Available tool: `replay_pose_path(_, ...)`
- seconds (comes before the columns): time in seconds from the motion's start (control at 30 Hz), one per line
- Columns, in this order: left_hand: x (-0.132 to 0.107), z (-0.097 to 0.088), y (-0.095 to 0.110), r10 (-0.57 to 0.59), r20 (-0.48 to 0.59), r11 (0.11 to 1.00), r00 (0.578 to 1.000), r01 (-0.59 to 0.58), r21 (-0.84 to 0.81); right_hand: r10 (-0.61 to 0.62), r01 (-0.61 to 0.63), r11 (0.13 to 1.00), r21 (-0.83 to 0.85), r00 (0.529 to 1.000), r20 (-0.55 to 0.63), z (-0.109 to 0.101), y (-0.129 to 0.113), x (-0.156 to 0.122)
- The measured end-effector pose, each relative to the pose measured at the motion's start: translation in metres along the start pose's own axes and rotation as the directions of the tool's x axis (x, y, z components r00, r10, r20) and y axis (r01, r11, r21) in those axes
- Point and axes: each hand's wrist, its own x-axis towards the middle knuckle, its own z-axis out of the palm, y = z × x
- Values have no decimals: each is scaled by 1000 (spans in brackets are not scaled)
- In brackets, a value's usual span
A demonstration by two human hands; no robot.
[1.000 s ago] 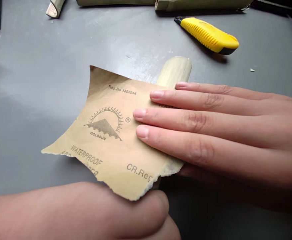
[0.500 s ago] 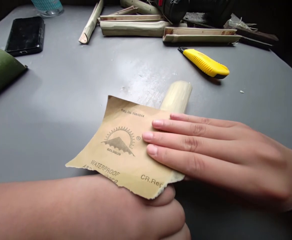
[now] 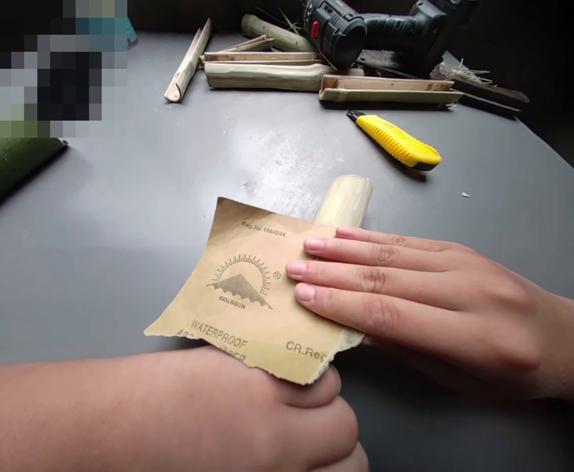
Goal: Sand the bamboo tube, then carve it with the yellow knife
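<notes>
the two hands are close together, with a torn sheet of sandpaper between them. the right hand lies flat, its fingers straight and side by side, and the fingertips press down on the right part of the sheet. the left hand is curled shut at the bottom of the view, just under the ragged lower edge of the sheet (whether it closes on anything beneath the paper is hidden). the sheet lies printed side up, with a sun-and-mountain logo and the word "waterproof" showing.

a pale bamboo stick pokes out past the top edge of the sheet, just above the right hand's fingers, and the rest of it is hidden beneath the paper.

all this sits on a gray table. a yellow box cutter lies near the stick, and split bamboo strips sit farther back, beside a cordless drill. a dark green bamboo piece lies at the left, below a pixelated patch.
</notes>
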Motion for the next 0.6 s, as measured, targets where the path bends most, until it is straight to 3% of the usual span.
replay_pose_path(0.23,0,0,1,-7,-3,1000,1000,7,30,35,-35,999,12,999,0,0,-2,-2)
replay_pose_path(0.43,4,1,1,-60,-81,992,995,68,104,51,-51,999,0,998,35,-3,-3,-3)
replay_pose_path(0.6,5,4,0,-31,-119,992,992,45,114,87,-88,996,23,996,36,-3,-4,-3)
